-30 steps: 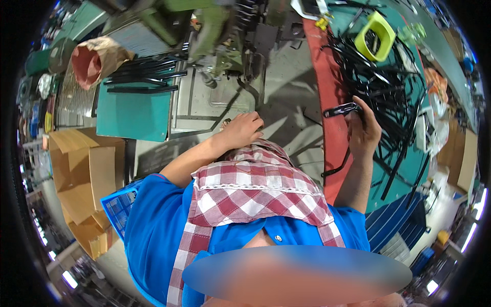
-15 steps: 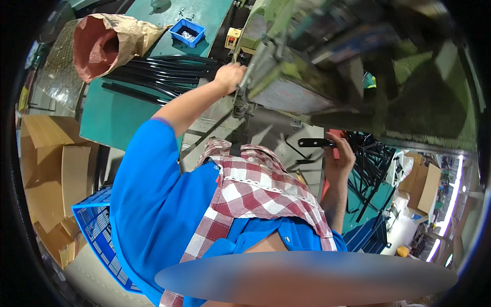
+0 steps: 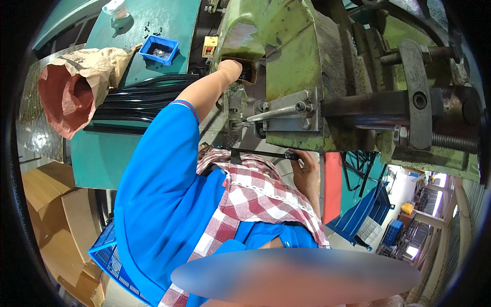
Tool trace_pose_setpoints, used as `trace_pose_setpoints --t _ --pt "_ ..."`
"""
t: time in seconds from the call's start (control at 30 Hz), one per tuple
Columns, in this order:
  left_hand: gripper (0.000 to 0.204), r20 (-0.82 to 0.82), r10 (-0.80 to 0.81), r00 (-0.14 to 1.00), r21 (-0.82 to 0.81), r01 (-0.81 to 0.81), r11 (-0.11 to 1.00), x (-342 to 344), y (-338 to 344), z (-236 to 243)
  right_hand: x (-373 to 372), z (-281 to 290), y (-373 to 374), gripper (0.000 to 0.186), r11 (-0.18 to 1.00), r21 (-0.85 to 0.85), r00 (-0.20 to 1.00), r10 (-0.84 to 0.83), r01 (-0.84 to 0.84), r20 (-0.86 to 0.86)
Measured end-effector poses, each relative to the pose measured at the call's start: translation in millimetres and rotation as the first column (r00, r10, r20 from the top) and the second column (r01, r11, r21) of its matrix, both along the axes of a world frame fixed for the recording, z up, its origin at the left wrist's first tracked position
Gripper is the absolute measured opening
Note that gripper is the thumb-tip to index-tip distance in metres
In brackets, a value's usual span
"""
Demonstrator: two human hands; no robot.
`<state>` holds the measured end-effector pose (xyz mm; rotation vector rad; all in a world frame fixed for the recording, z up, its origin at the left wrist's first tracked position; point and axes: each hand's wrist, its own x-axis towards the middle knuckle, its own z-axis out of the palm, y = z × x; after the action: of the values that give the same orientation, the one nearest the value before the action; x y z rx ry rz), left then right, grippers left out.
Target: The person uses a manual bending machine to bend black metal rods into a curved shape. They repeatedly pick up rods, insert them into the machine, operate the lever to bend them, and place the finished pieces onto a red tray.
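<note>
My left hand (image 3: 230, 68) reaches into a small cardboard box (image 3: 249, 74) of dark pieces beside the green machine (image 3: 291, 61); its fingers are hidden inside. My right hand (image 3: 305, 169), low beneath the machine, is closed on the end of a long black metal bar (image 3: 263, 153), which lies horizontally in front of my checked apron (image 3: 261, 189). Just above it sit a steel plate with a rod and bolts (image 3: 284, 115). Left of my left arm, black tubes (image 3: 123, 107) lie on a green table (image 3: 92, 158).
A paper sack (image 3: 66, 97), blue tray of small parts (image 3: 158, 51) and yellow switch box (image 3: 209, 47) stand left. Cardboard boxes (image 3: 51, 184) and a blue crate (image 3: 107, 250) are lower left. At right are a red strip (image 3: 332, 187), black pieces and a blue bin (image 3: 358, 220).
I have turned and leaned in toward the machine, which now fills the upper right. My left hand has moved forward into the small box. The bar in my right hand now lies lower, horizontal.
</note>
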<state>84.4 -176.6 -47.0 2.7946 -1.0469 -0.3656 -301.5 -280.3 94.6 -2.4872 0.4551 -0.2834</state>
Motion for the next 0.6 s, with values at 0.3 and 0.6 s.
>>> trace_pose_setpoints --t 0.3,0.6 --pt "0.023 0.144 0.011 0.99 -0.167 0.013 0.986 1.7 -0.6 -21.4 20.8 -27.8 -5.6 0.03 0.981 -0.05 0.983 0.185 -0.185 -0.009" --pt "0.017 0.013 0.14 0.99 -0.498 -0.115 0.859 -42.0 22.3 -14.2 42.1 -47.7 -9.6 0.023 0.949 -0.072 0.951 0.305 -0.308 -0.041"
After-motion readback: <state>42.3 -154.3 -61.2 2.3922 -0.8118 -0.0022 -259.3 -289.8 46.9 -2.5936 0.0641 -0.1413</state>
